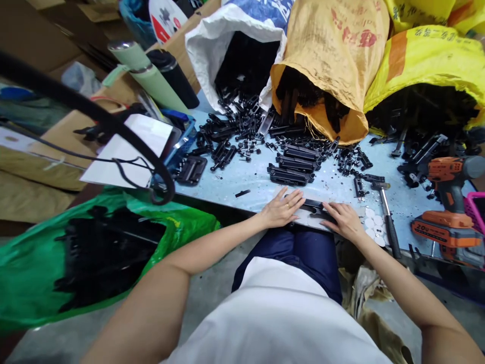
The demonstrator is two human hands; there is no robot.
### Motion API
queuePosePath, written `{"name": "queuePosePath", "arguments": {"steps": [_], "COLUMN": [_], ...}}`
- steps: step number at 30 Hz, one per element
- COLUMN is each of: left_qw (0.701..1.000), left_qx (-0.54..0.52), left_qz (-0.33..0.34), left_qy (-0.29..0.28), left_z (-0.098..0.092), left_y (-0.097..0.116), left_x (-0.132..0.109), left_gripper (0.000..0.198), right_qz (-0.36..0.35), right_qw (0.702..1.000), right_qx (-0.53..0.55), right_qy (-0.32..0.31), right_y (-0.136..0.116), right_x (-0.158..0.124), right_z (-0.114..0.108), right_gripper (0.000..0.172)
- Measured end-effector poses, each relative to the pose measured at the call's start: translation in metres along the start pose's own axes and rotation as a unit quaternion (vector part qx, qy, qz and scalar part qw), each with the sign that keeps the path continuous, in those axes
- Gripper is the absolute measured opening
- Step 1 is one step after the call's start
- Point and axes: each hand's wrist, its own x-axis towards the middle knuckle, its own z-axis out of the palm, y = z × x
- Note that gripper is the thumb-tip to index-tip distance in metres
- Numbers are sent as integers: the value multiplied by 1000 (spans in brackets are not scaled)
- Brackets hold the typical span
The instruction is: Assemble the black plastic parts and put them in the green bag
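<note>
Since the black bar [313, 203] lies lengthwise along the front edge of the blue table [250, 177], directly above my lap, I have both forearms reaching in to it from either side. My left hand [283, 208] lies over its left end, fingers side by side; whether they clamp it or only press, I cannot tell, the undersides being hidden. My right hand [345, 221] is closed on the other end, fingers on the far side, thumb on the near. Two-ended hold presumably keeps so long a piece from swivelling.

Layout: a row of black units [297, 164] stands just beyond my fingers, lined up parallel, probably for easy counting. White sack [202, 50], orange sack [333, 55] and yellow sack [428, 60] lie with mouths towards me, likely so parts come out within reach. Hammer [392, 235] and cordless drill [449, 197] sit to my right, the white discs [369, 222] between hammer and hand. Green bag [34, 268] gapes below the table on my left, holding more black pieces.
</note>
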Motion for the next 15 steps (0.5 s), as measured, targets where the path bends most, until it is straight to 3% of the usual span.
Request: {"name": "queuePosePath", "arguments": {"steps": [4,8,11,15], "left_qw": [993,986,985,985], "left_qx": [-26,-33,-71,-169], "left_qz": [12,-65,-89,-43], "left_qy": [-115,-149,-127,-17], "left_z": [-1,-2,-9,-43], "left_y": [0,3,5,28], "left_x": [36,63,65,41], "left_gripper": [54,50,56,65], "right_qz": [5,76,42,-64], "right_qw": [999,992,997,989], "right_qx": [-33,-99,-60,121], "right_qy": [-24,-14,16,55], "right_y": [6,16,15,-18], "right_x": [-2,-1,-5,-3], "right_z": [2,-7,-32,-78], "right_gripper": [48,58,60,53]}}
